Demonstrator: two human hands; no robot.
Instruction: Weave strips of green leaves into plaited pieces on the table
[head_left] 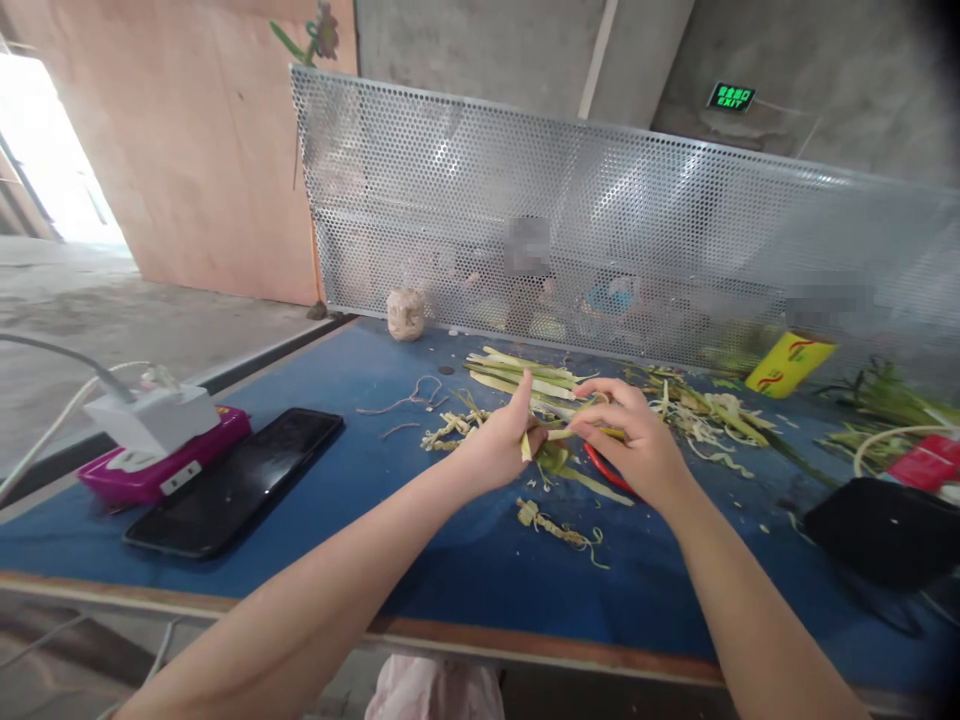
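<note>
My left hand (501,440) and my right hand (637,440) meet over the blue table top (375,520), both pinched on a small folded piece of green-yellow leaf strip (553,448). The left thumb points up. Beneath the right hand lies a red-handled tool (604,468), partly hidden. A bundle of long pale leaf strips (525,378) lies just beyond the hands. Curled leaf scraps (559,528) sit on the table in front of them.
A black phone (236,482) lies at left beside a pink box with a white charger (154,420) on it. A perforated metal screen (600,230) stands behind, with a yellow packet (787,365), a pale woven ball (406,312), more leaves and a black pouch (885,530) at right.
</note>
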